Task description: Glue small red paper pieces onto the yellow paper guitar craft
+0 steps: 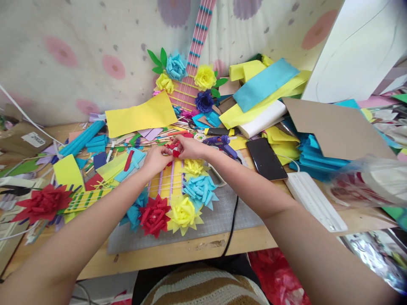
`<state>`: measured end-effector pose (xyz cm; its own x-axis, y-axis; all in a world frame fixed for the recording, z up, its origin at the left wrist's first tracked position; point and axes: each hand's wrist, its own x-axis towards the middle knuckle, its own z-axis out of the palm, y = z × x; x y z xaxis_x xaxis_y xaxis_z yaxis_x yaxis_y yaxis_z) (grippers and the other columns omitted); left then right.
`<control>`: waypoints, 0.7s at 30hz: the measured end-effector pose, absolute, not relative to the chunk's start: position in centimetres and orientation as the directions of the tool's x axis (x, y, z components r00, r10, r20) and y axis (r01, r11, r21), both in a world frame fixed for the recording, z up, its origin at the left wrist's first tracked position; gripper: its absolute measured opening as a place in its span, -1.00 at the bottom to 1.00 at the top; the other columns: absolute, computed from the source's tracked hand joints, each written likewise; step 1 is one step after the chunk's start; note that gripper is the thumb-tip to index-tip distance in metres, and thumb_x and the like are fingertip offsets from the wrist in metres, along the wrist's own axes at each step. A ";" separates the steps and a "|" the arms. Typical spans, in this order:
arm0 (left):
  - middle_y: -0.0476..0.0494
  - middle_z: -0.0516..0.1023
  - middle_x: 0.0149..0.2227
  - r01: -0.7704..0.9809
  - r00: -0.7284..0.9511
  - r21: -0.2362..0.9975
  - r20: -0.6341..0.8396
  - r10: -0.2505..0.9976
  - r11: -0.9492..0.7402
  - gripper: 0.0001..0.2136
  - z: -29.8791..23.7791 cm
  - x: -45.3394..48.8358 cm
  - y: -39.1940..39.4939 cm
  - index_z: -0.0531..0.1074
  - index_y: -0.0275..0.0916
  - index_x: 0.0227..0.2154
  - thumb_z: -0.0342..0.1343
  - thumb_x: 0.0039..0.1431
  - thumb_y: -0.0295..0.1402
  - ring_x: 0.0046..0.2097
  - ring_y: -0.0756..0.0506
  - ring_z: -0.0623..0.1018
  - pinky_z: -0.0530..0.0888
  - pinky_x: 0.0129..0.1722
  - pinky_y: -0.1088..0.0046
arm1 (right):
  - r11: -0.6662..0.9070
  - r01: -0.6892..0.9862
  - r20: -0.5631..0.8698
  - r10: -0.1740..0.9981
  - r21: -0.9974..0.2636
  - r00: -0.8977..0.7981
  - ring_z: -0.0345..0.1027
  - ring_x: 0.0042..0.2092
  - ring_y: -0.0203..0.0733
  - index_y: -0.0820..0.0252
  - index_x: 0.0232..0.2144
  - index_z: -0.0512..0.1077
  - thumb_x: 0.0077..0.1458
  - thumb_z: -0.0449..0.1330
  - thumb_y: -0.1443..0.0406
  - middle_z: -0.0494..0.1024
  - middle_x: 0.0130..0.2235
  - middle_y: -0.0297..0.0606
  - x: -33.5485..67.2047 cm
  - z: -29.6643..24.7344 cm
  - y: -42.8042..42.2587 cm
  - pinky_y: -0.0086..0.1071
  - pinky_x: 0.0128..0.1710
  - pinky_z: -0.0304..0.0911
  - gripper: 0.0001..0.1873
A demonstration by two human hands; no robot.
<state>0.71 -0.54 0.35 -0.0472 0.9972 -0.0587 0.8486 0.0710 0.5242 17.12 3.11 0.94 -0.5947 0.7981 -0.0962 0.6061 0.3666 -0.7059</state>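
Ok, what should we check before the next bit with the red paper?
1. Red paper piece pinched by left hand and right hand: ok.
2. Glue gun lying close to the right hand: ok.
3. Glue gun hot: cannot tell.
4. Black cable draped over the table edge by the right forearm: not ok.
5. Phone lying apart from the paper flowers: ok.

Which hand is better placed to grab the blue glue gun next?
Right, likely. The right hand sits just beside the glue gun; the left hand is farther off, across the red paper piece that both hands pinch.
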 end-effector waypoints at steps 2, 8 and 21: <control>-0.03 0.52 -0.61 0.833 -0.038 0.545 -0.104 0.994 0.089 -0.91 0.5 0.6 -0.7 0.56 -0.17 -0.55 0.17 -0.13 -0.33 -0.41 -0.13 0.54 0.41 -0.35 0.38 | 0.330 0.562 -0.095 0.797 -0.758 -0.596 0.43 -0.29 -0.25 0.22 -0.06 0.25 -0.11 0.23 0.44 0.52 -0.35 -0.39 17.4 0.8 3.3 -0.43 -0.33 0.24 -0.49; -0.03 0.56 -0.55 0.825 0.011 0.565 -0.059 0.998 0.025 -0.87 0.0 0.2 -0.8 0.57 -0.17 -0.61 0.15 -0.12 -0.29 -0.35 -0.15 0.55 0.40 -0.34 0.39 | 0.187 0.348 -0.066 0.795 -0.919 -0.603 0.47 -0.26 -0.25 0.15 -0.15 0.21 -0.12 0.26 0.43 0.51 -0.38 -0.43 18.6 -0.3 3.9 -0.41 -0.27 0.33 -0.54; -0.13 0.63 -0.22 0.869 0.018 0.494 0.013 1.000 -0.022 -0.81 0.2 0.9 -1.3 0.64 -0.19 -0.40 0.24 -0.04 -0.23 -0.12 -0.22 0.54 0.46 -0.11 0.28 | 0.103 0.227 -0.036 0.843 -0.969 -0.536 0.45 -0.26 -0.28 0.14 -0.22 0.22 -0.09 0.22 0.40 0.50 -0.36 -0.40 19.3 -1.6 3.1 -0.37 -0.20 0.35 -0.65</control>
<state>0.93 -1.34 0.20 0.0176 0.9998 0.0133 0.8693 -0.0219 0.4938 19.31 3.13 -1.61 -0.5362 0.8433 -0.0358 0.2266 0.1030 -0.9685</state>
